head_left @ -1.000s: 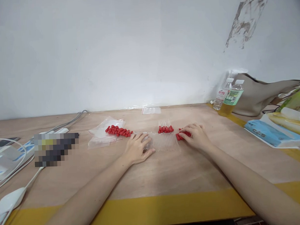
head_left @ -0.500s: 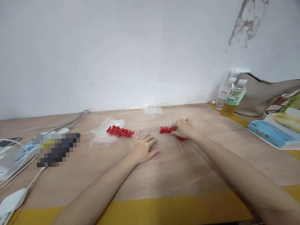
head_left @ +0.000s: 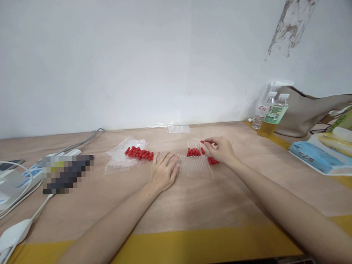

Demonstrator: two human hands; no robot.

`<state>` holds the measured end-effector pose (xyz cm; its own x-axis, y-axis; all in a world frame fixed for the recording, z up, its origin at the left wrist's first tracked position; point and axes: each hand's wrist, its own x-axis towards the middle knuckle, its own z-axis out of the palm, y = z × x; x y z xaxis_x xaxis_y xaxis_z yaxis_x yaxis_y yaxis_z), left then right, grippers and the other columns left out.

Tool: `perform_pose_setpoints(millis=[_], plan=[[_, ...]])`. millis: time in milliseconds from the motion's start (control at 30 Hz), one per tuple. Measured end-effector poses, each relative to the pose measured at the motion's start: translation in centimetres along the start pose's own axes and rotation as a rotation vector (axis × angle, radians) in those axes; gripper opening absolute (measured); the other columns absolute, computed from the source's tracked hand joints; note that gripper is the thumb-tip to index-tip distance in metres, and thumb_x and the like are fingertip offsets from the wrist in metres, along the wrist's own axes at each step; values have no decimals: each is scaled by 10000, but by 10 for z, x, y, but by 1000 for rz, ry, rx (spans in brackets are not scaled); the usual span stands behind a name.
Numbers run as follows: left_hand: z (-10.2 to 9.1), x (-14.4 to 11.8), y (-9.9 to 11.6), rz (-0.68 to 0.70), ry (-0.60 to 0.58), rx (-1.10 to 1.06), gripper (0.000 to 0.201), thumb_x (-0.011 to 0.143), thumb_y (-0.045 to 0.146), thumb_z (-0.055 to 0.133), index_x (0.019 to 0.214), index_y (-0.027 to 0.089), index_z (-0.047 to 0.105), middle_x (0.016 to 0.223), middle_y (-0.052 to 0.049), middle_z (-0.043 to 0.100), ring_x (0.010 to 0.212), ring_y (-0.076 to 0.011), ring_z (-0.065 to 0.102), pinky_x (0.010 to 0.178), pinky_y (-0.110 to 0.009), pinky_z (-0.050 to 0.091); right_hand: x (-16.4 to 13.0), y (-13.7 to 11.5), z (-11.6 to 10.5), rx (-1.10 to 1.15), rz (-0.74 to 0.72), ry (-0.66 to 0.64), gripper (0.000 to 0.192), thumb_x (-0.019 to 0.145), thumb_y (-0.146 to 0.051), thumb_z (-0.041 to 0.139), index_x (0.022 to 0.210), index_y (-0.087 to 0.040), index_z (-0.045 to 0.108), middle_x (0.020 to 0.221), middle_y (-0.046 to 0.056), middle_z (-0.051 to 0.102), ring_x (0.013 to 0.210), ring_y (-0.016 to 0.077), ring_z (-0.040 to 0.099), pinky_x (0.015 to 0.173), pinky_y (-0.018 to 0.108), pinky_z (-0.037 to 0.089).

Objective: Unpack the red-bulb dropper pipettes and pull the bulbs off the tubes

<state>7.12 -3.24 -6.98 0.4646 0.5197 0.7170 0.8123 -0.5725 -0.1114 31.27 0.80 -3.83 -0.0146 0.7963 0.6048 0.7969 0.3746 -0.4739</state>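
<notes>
A row of clear plastic tubes lies flat on the wooden table, and my left hand rests palm down on its left end. My right hand hovers at the far right of the row, pinching a small red cap between thumb and fingers. A short row of tubes fitted with red caps lies just left of that hand. A small heap of loose red caps sits under my right wrist. A larger pile of red caps lies on a clear bag to the left.
Two drink bottles and a beige bag stand at the back right, with a blue tissue pack nearer. A power strip and white cables fill the left side. A small clear bag lies by the wall. Yellow tape marks the front edge.
My right hand left the loose caps at the right, moved left and back to the capped tubes, and now holds one red cap lifted. My left hand stayed on the tube row.
</notes>
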Motion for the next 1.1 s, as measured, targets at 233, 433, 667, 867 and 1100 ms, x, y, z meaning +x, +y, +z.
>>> perform_pose_setpoints(millis=[233,433,667,867,1100], plan=[[-3,6,6,73,135,80,352,834,237,466,1186,214,480,1169,-64,557,1115,-224,455,968,-434,241,-46,-10,-1,306,-207,-88,183,773,-322,529,887,-265,661,798,15,669,713,167,558,718,330,381],[-7,6,12,187,85,65,149,839,243,475,896,218,611,707,10,660,680,-127,555,859,-375,322,-61,-20,2,251,-296,-132,165,793,-332,520,874,-271,651,806,18,659,805,182,536,773,365,325],[0,1,14,250,65,80,170,841,166,446,922,222,585,672,24,637,695,-121,525,894,-369,293,-65,-38,11,-84,-495,-72,234,817,-398,490,916,-242,634,821,33,660,818,176,512,838,394,220],[-3,-1,17,261,-35,74,201,845,189,410,741,195,582,611,6,582,705,-136,504,890,-375,283,-67,-39,15,-198,-622,-7,224,849,-308,465,741,-232,646,601,-9,609,682,120,479,827,363,199],[-8,-3,19,197,-111,-32,217,856,209,391,737,188,571,620,4,583,721,-143,505,841,-375,261,-71,-38,12,-275,-690,56,197,856,-257,455,766,-233,628,582,-20,593,676,115,476,839,362,191]])
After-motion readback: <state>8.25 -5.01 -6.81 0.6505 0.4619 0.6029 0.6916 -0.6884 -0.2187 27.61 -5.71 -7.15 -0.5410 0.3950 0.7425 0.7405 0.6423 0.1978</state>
